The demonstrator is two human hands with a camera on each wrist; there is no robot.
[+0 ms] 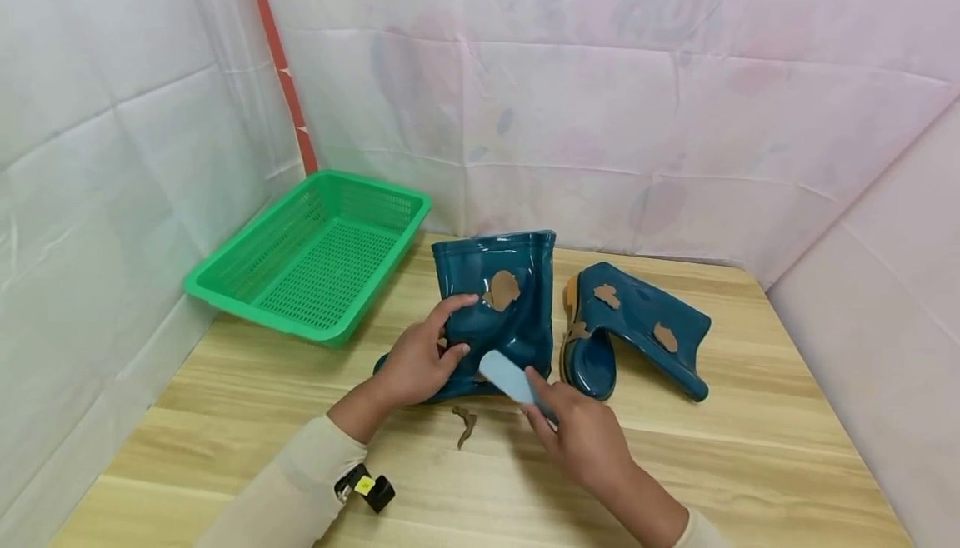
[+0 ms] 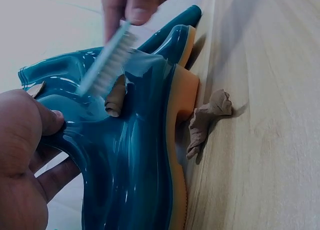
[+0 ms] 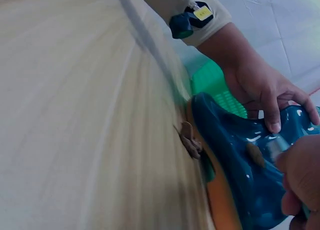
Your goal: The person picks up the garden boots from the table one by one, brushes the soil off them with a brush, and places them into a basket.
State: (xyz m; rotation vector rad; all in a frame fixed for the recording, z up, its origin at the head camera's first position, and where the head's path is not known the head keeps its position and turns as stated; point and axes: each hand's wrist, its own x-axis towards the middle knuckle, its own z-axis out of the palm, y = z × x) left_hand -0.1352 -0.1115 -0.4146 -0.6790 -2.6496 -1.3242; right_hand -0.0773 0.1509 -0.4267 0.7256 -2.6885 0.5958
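A glossy dark-teal rain boot (image 1: 459, 269) with an orange sole lies on its side on the wooden table. My left hand (image 1: 416, 365) grips it near the ankle, thumb on top. In my right hand (image 1: 588, 435) is a light-blue brush (image 1: 508, 377), its white bristles facing the boot; the left wrist view shows it blurred. A curled brown clay-like lump (image 2: 116, 97) clings to the boot beside the bristles. Higher on the shaft sticks a flat brown patch (image 1: 504, 290). One loose, crumpled brown piece (image 1: 465, 427) lies on the table by the sole.
To the right lies a second teal boot (image 1: 637, 315) on its side, with several brown patches. A green plastic basket (image 1: 262, 313) stands at the back left of the wooden table (image 1: 750, 448). Pale cloth walls (image 1: 562, 115) enclose the table's back and sides.
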